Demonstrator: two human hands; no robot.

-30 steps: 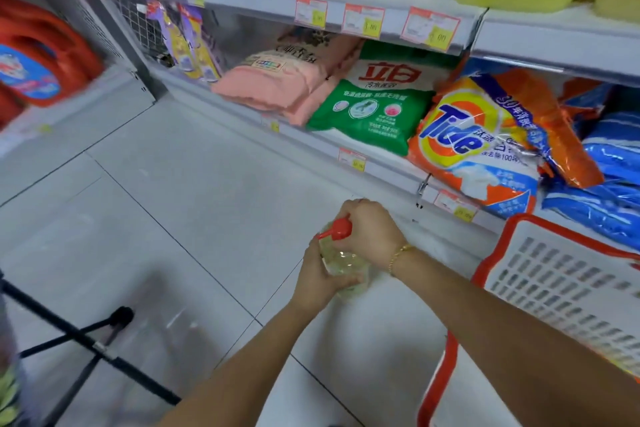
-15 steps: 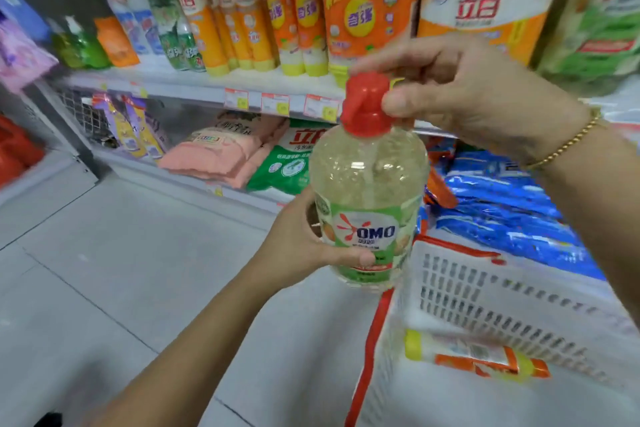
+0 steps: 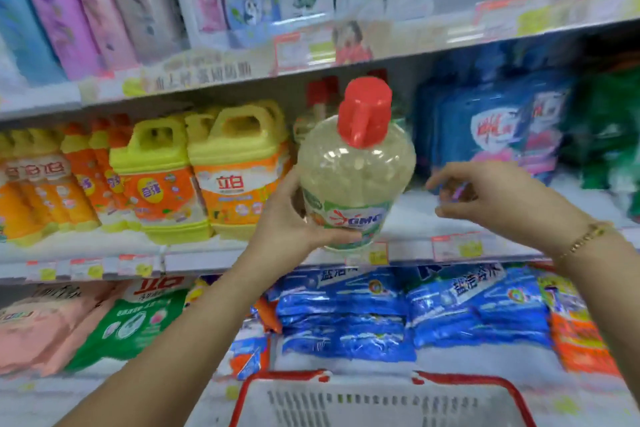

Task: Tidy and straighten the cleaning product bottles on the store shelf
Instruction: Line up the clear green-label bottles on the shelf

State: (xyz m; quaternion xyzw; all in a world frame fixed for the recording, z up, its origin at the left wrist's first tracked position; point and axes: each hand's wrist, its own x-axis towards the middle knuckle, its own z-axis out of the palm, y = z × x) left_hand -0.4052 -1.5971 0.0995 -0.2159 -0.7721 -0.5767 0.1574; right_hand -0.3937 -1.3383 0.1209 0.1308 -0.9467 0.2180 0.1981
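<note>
One bottle (image 3: 356,177) sat gripped in your left hand (image 3: 294,222), centre frame; your right hand (image 3: 491,201) hovered, fingers (image 3: 453,212) loose, empty. Seating it upright, label forward, was advisable.

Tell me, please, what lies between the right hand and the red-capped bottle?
Nothing: in the head view, right hand and bottle are apart, bare shelf behind.

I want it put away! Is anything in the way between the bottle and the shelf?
Nothing visible. The left hand holds the bottle before a bare shelf patch between yellow jugs and blue bags; the right hand hovers beside it, empty.
</note>
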